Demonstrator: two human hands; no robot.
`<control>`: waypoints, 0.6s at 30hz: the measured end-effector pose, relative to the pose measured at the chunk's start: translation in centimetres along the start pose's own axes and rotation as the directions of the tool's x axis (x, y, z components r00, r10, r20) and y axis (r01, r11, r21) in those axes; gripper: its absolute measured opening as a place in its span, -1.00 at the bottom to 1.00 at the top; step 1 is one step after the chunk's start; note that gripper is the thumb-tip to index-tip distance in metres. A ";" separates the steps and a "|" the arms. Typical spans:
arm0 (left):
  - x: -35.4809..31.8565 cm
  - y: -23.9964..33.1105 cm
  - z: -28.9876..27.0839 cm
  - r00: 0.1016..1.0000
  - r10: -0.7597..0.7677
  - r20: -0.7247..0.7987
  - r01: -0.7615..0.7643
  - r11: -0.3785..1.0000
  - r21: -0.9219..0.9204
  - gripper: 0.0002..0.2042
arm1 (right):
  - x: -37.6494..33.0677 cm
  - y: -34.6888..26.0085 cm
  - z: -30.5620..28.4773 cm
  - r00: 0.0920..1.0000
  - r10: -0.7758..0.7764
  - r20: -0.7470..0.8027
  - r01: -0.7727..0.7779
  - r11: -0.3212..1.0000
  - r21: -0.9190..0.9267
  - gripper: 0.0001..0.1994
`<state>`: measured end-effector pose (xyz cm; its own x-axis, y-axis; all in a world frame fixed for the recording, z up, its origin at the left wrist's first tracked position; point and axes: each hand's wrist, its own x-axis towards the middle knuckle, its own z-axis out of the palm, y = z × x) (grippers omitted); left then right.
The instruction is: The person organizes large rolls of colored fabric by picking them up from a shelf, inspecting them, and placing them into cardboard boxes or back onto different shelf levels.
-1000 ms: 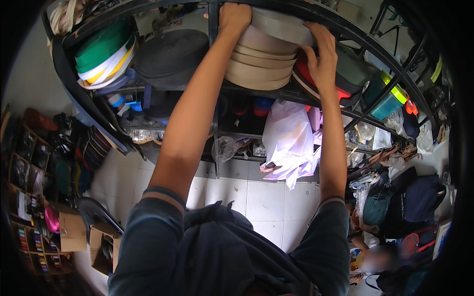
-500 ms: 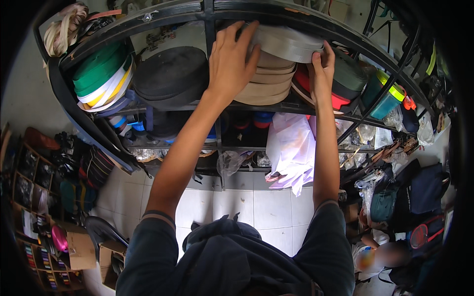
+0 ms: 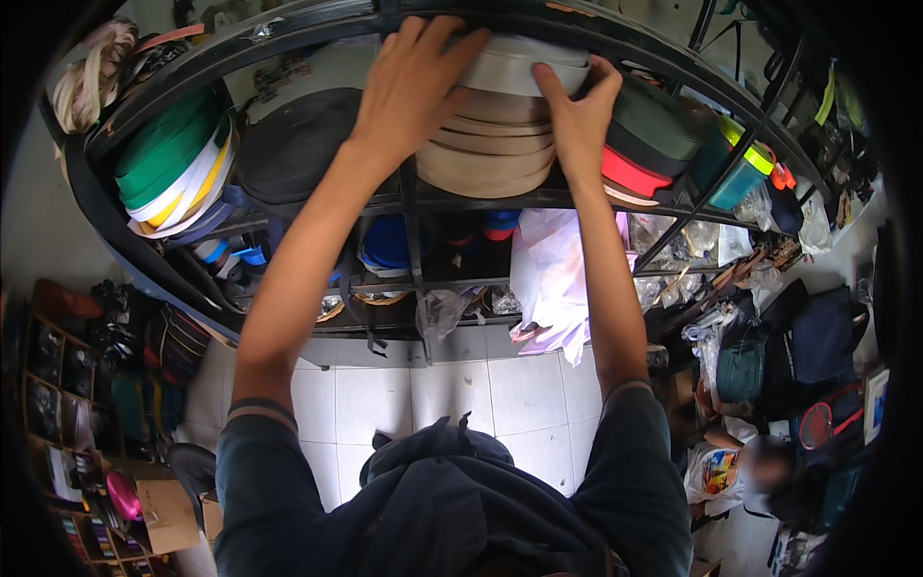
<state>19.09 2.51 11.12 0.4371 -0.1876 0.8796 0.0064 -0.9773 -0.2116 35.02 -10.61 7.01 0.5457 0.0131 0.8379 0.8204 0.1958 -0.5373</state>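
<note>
A pale grey roll of webbing (image 3: 514, 69) lies on top of a stack of beige webbing rolls (image 3: 486, 165) on the upper shelf. My left hand (image 3: 409, 91) lies along the roll's left side, fingers bent over it and partly hidden behind. At its right end my right hand (image 3: 580, 111) grips the rim, thumb on the front face and fingers round the far side. Both forearms reach up from below. Just left of my left hand sits a black webbing roll (image 3: 298, 144); right of my right hand are dark green, black and red rolls (image 3: 649, 125).
The black metal shelf frame (image 3: 288, 34) crosses above and between the rolls. Green, white and yellow rolls (image 3: 173, 154) stand at the left. A white plastic bag (image 3: 548, 279) hangs below the shelf. Bags (image 3: 827, 332) and another person (image 3: 769, 471) are at the right.
The grey roll has settled lower and more squarely on the beige stack. My right hand has shifted its thumb onto the roll's front. The whole view has moved slightly.
</note>
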 end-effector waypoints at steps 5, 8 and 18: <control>-0.5 -0.4 -0.5 0.997 -0.074 -0.033 0.065 0.974 -0.219 -0.51 | -0.1 -0.9 1.8 0.998 -0.024 -0.051 0.021 0.998 -0.056 -0.08; -1.4 -1.9 0.5 0.976 0.096 -0.197 -0.081 0.993 0.084 -0.62 | 0.0 -0.7 2.2 0.996 -0.048 -0.069 0.041 0.994 -0.104 -0.07; -1.0 -1.4 2.6 0.956 -0.118 -0.268 0.164 0.974 0.154 -0.69 | 0.0 -1.4 2.4 0.999 0.003 -0.041 -0.020 0.903 -0.429 -0.06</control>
<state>21.01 4.32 9.47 0.1763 -0.0898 0.9802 0.2163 -0.9679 -0.1276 33.44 -8.48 8.03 0.5547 -0.0268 0.8316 0.8032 -0.2437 -0.5436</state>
